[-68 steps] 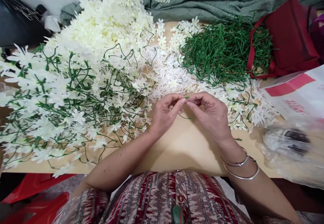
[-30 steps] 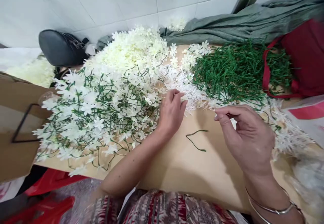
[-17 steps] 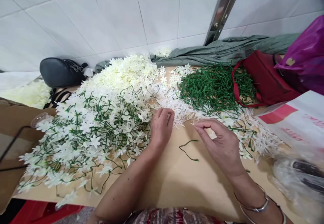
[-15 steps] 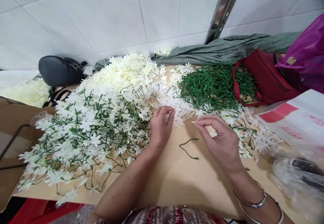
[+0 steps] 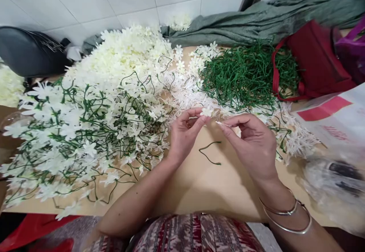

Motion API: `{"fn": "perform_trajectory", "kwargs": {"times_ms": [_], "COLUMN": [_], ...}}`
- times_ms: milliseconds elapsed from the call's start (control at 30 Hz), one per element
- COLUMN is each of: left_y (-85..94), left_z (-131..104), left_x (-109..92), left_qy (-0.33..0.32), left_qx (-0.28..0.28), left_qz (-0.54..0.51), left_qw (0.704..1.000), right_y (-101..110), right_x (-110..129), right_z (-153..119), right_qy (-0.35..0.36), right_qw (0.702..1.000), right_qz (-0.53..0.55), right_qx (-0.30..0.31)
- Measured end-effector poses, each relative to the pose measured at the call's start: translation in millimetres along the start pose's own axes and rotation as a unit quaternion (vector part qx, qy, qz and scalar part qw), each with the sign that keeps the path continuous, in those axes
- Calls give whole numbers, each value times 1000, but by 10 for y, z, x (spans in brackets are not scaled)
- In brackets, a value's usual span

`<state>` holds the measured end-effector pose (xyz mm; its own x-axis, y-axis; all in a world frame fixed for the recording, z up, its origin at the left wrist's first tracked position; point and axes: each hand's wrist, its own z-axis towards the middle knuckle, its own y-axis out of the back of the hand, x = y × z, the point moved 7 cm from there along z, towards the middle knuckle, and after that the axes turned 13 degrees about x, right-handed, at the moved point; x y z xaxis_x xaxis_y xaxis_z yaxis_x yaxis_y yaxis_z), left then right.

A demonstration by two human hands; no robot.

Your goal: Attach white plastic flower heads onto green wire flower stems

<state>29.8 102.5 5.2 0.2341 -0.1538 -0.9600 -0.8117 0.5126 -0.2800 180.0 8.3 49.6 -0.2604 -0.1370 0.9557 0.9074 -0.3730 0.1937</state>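
Note:
Between the thumb and fingers of my left hand (image 5: 185, 132) is a small white flower (image 5: 207, 112), above the middle of the table. My right hand (image 5: 252, 141) pinches a thin white stamen piece (image 5: 221, 123) just right of that flower, with a small gap between them. Something pale shows partly behind my right fingers. One green stem (image 5: 200, 151), bent, lies on the wood between my wrists. Beyond my hands are loose white stamen pieces (image 5: 189, 94). A heap of white flowers on green stems (image 5: 108, 119) spreads beside my left forearm.
Cream flower heads (image 5: 128, 54) are piled at the back left, green stems (image 5: 239, 75) at the back right. A black bag (image 5: 28, 52), a red bag (image 5: 321, 54), a white bag (image 5: 336, 115), clear plastic (image 5: 327, 191) and grey-green cloth (image 5: 242, 26) surround the table.
My left hand now holds a white flower, where its fingers looked bare before. My hands are nearer each other. The view has tilted down and come closer to the table.

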Motion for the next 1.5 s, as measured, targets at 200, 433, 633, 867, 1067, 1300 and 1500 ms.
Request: {"fn": "perform_trajectory", "kwargs": {"times_ms": [200, 433, 633, 867, 1067, 1300, 1500], "left_y": [-120, -197, -210, -223, -272, -295, -354], "left_z": [-27, -63, -62, -99, -137, -124, -131], "left_x": [14, 1, 74, -61, -120, -213, -251], "left_qy": [10, -30, -22, -66, -97, -146, -176], "left_qx": [39, 66, 80, 97, 111, 119, 179], "left_qz": [2, 46, 43, 150, 163, 200, 400], "left_qw": [999, 996, 996, 982, 976, 961, 881], "right_y": [-23, -20, -33, -3, 52, 54, 153], "right_x": [0, -45, -85, -165, -106, -64, -172], "right_z": [-13, -10, -19, 31, 45, 72, 86], "right_qy": [-5, -15, -44, -83, -20, 13, -11], "right_qw": [999, 997, 998, 996, 999, 1000, 998], "right_qz": [-32, -79, -36, 2, -43, 15, 57], "right_qx": [1, -8, -17, 14, 15, 6, -31]}}
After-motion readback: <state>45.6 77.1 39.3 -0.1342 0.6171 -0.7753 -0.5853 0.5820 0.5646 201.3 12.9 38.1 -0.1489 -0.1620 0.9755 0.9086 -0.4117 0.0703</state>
